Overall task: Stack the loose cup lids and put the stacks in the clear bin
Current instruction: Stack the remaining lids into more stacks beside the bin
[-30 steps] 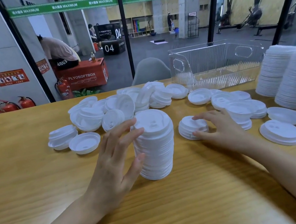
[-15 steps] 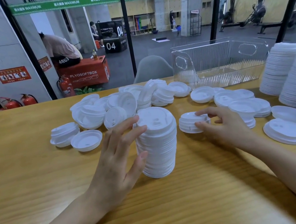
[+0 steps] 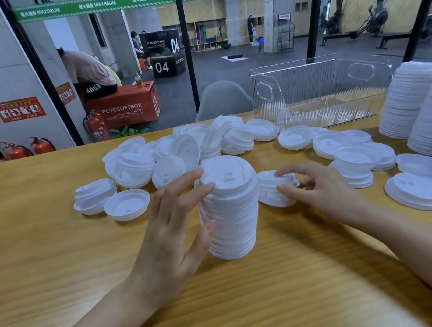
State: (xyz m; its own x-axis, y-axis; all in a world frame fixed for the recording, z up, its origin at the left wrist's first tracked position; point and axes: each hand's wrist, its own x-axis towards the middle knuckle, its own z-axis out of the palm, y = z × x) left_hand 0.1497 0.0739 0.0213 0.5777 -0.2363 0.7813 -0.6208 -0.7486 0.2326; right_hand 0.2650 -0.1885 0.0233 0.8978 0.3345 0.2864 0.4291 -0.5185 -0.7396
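Note:
A tall stack of white cup lids (image 3: 230, 209) stands at the middle of the wooden table (image 3: 43, 275). My left hand (image 3: 172, 235) holds its left side, fingers near the top and thumb lower down. Just right of it, my right hand (image 3: 318, 192) pinches a short stack of lids (image 3: 272, 188), which tilts slightly off the table. Several loose lids (image 3: 179, 152) lie in a heap behind. The clear bin (image 3: 319, 90) stands at the back right with nothing inside.
Tall finished lid stacks (image 3: 426, 104) stand along the right edge. More loose lids (image 3: 348, 148) and a single flat lid (image 3: 417, 191) lie in front of them. A small pile (image 3: 95, 196) and an upturned lid (image 3: 127, 204) sit to the left. A glass wall runs behind the table.
My right hand has closed on the short stack beside the tall one and lifted it a little, tilting it. My left hand stays on the tall stack.

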